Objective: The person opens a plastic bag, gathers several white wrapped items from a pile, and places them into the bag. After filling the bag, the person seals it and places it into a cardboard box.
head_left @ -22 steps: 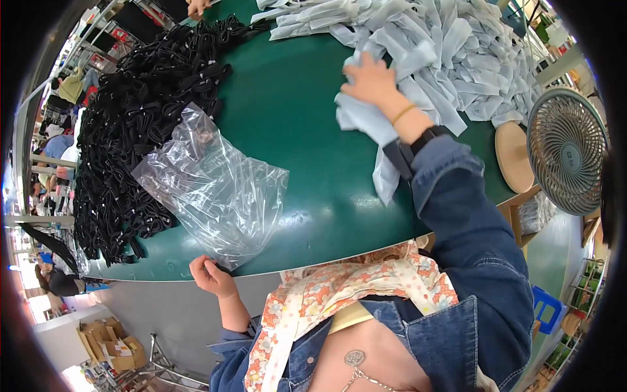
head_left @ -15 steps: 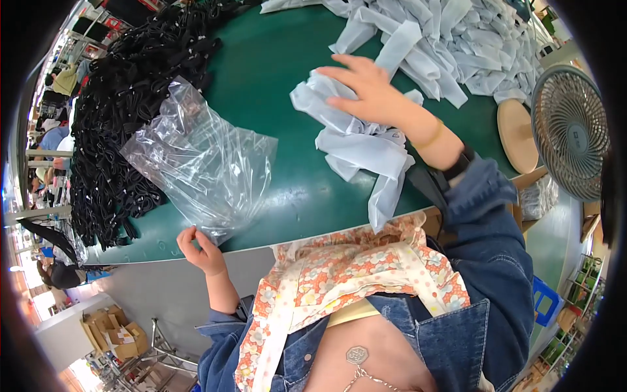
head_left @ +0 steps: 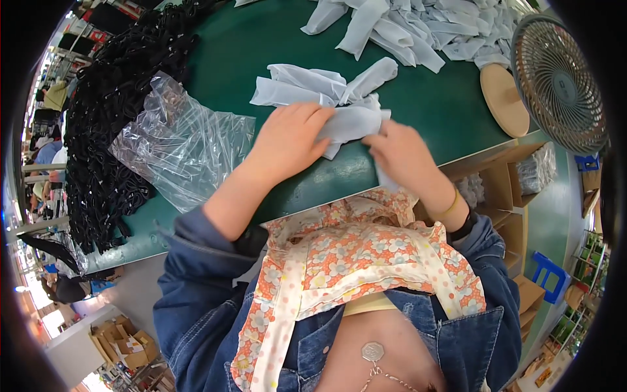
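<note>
A small group of long, narrow, frosted white packets (head_left: pixel 305 80) lies on the green table in front of me. My left hand (head_left: pixel 290 140) is closed on the left end of one frosted white packet (head_left: pixel 356 123), with its fingertips partly hidden by the hand's own back. At the packet's right end, my right hand (head_left: pixel 401 153) pinches the edge, slightly blurred. The end of another pale packet (head_left: pixel 386 181) hangs below the right hand. A clear plastic bag (head_left: pixel 189 140) rests crumpled to the left of my left forearm.
Black cords (head_left: pixel 108 130) are heaped along the table's left side. A large pile of white packets (head_left: pixel 424 29) covers the far right. The grey fan (head_left: pixel 558 85) stands at the right, its round beige base (head_left: pixel 499 98) on the table. Cardboard boxes (head_left: pixel 499 186) sit below the right edge.
My left hand has come from the table's front edge beside the clear bag to the packets. My right hand has drawn back toward me, and the packets it covered now lie spread out.
</note>
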`<state>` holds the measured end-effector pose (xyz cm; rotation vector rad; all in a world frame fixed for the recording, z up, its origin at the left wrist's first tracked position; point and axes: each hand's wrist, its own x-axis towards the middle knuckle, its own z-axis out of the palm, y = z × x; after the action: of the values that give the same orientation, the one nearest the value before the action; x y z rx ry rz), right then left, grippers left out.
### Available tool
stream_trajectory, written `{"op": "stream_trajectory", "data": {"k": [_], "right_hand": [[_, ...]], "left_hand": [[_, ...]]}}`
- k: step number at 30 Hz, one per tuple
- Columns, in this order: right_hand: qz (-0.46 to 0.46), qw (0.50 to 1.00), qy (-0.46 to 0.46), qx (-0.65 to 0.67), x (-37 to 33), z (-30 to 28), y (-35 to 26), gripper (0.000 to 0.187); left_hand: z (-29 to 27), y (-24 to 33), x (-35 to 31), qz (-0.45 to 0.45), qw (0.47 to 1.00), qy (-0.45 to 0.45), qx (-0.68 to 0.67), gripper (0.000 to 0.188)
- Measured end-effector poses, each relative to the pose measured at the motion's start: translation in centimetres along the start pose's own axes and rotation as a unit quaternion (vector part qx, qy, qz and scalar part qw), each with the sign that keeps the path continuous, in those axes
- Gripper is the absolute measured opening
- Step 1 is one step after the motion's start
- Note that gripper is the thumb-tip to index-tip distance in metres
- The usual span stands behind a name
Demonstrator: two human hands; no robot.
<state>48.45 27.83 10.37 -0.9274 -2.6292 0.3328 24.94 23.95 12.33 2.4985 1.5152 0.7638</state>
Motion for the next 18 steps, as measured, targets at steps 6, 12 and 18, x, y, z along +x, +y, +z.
{"op": "stream_trajectory", "data": {"k": [6,12,18], "right_hand": [[0.04,0.988,0.138,-0.063,0.8,-0.5,0.6,0.022],[-0.029,0.989,0.133,-0.063,2.1,1.1,-1.1,0.021],[-0.142,0.986,-0.057,-0.072,2.6,2.1,-4.8,0.023]], "left_hand": [[1.6,0.4,2.9,-0.208,0.96,-0.177,-0.061,0.031],[-1.9,-0.6,-3.2,-0.355,0.895,-0.009,-0.269,0.036],[-1.0,0.3,-8.7,-0.346,0.938,-0.036,0.01,0.036]]}}
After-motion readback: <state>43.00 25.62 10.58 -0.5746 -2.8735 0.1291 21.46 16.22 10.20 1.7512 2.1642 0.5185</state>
